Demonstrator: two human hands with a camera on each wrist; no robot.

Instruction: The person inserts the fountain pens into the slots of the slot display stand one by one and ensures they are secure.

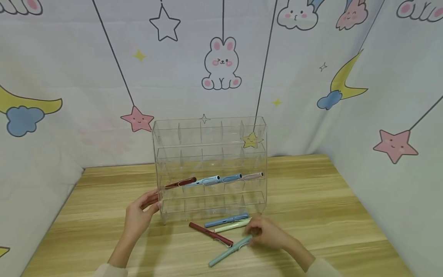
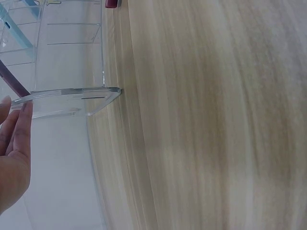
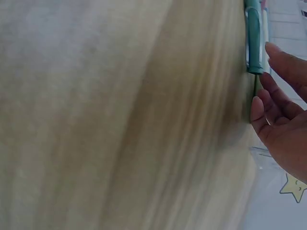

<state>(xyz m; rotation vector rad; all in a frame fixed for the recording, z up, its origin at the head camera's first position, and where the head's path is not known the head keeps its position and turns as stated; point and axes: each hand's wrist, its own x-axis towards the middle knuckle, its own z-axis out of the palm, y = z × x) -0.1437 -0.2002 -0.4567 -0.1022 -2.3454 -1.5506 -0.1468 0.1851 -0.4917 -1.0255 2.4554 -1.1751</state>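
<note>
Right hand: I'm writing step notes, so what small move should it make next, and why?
I'd probably have the right hand close its grip on the teal pen at its near end: in the right wrist view the grip looks open beside that end, and the pen lies on the table.

An upright clear rack point(image 1: 212, 157) holds a maroon pen point(image 1: 180, 183), light-blue pen point(image 1: 209, 180), mid-blue pen point(image 1: 232, 178) and pinkish pen point(image 1: 252, 176) in one tier. Nearer, on the worktop point(image 1: 311, 207), lie a loose blue pen point(image 1: 225, 221), pale-green pen point(image 1: 231, 226), dark-red pen point(image 1: 210, 233) and, nearest, slanting teal pen point(image 1: 227, 253).
</note>
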